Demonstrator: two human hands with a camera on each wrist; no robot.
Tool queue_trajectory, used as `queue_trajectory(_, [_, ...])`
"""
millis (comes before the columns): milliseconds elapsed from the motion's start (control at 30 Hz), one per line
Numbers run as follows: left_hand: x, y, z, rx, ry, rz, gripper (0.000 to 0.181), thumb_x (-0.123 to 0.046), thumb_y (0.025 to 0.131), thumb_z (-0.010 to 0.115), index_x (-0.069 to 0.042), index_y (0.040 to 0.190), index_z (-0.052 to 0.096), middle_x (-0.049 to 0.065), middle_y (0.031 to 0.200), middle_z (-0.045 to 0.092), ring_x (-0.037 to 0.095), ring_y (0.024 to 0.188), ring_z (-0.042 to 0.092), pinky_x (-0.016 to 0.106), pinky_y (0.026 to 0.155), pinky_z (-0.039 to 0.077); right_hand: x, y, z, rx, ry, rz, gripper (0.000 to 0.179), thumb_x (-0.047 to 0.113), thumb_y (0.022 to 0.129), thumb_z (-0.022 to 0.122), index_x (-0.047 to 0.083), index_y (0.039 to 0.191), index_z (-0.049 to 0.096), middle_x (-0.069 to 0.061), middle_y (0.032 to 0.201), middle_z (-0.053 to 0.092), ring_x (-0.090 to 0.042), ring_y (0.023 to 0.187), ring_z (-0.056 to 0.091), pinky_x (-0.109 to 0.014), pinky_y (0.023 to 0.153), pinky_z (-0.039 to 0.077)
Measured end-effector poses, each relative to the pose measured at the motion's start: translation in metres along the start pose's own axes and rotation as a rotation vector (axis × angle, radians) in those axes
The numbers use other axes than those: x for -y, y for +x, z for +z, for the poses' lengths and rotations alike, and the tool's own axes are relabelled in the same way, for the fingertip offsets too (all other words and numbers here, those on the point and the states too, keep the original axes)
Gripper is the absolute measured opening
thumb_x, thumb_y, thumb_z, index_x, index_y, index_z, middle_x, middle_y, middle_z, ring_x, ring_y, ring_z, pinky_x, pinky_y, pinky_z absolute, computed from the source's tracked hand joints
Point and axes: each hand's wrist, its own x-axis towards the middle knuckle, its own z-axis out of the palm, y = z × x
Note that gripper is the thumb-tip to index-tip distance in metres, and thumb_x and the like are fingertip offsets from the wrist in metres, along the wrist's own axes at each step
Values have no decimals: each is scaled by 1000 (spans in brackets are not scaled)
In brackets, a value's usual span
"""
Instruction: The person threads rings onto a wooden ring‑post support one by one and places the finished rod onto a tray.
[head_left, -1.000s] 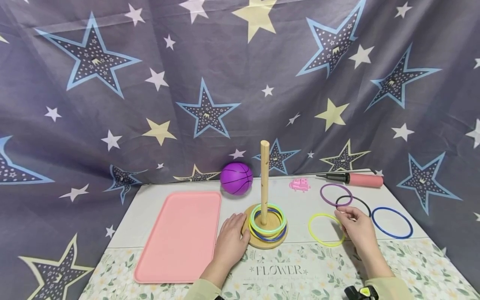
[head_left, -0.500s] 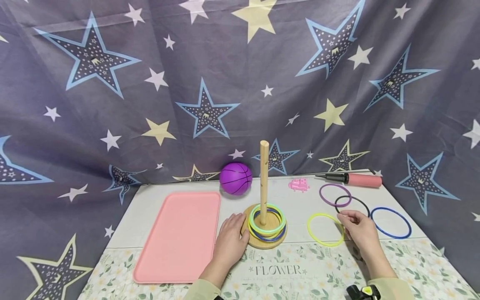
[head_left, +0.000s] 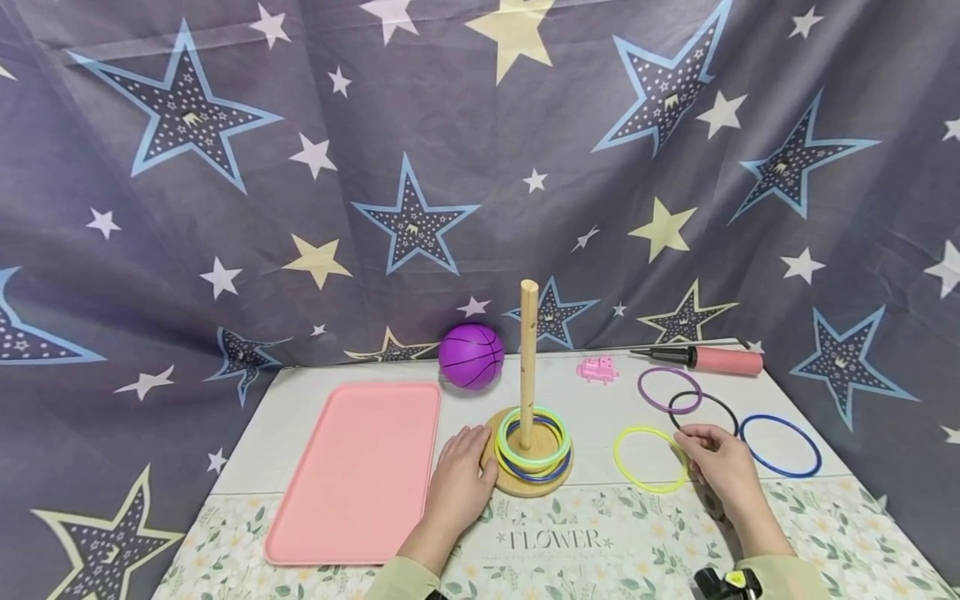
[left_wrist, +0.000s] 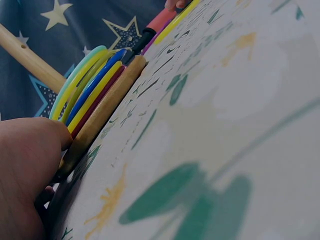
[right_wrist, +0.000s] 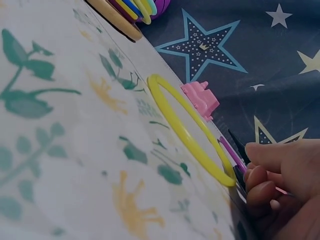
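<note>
While the left hand (head_left: 459, 483) lies against the left edge of the round wooden base (head_left: 523, 490), its fingers nearly straight and its thumb at the rim, the right hand (head_left: 718, 460) is beside the loose yellow ring (right_wrist: 182, 139), fingers bent; whether they grip or touch that ring I cannot tell. The yellow ring lies on the table (head_left: 600, 417), right of the base. An upright peg (head_left: 528, 367) rises from the base, and a stack of rings (left_wrist: 92, 90) circles its foot, the mint ring (head_left: 534, 463) on top. Beyond the right hand, the purple ring (head_left: 667, 369) and the black ring (head_left: 718, 402) overlap; the blue ring (head_left: 768, 416) lies to its right. The pink tray (head_left: 356, 467) is left of the left hand. Along the back sit the purple ball (head_left: 471, 357), the pink toy (head_left: 597, 369) and the pump (head_left: 723, 360), before a starry cloth (head_left: 450, 100).
</note>
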Motion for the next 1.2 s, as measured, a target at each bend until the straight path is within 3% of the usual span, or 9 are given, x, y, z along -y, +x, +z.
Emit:
queue_trajectory(300, [0,0,-1,6,-1,5,54,-20,106,66,2,156,59,21,160,58,42,155,45,58,133,28,-4,1,-1,35,-126,-105,38,27,107,75,-1,131,71,-10,97,71,-19,66,64,-30,53,56])
queue_trajectory(700, [0,0,-1,13,0,-4,54,-20,107,66,2,156,58,22,161,57,42,156,44,59,133,28,-4,2,-1,52,-189,-108,40,31,103,79,1,130,74,-6,89,68,-20,64,61,-31,51,52])
queue_trajectory(1000, [0,1,-3,17,6,-4,55,-20,107,65,2,157,58,22,161,56,43,156,44,58,133,27,-2,1,0,54,-220,-125,34,24,102,78,0,126,75,-9,100,70,-21,67,62,-31,52,54])
queue_trajectory(1200, [1,0,-1,16,9,1,54,-20,107,65,2,156,58,22,160,57,43,156,45,58,133,28,-1,0,0,42,-241,-131,30,22,102,79,-1,121,76,-9,98,70,-21,66,62,-31,52,54])
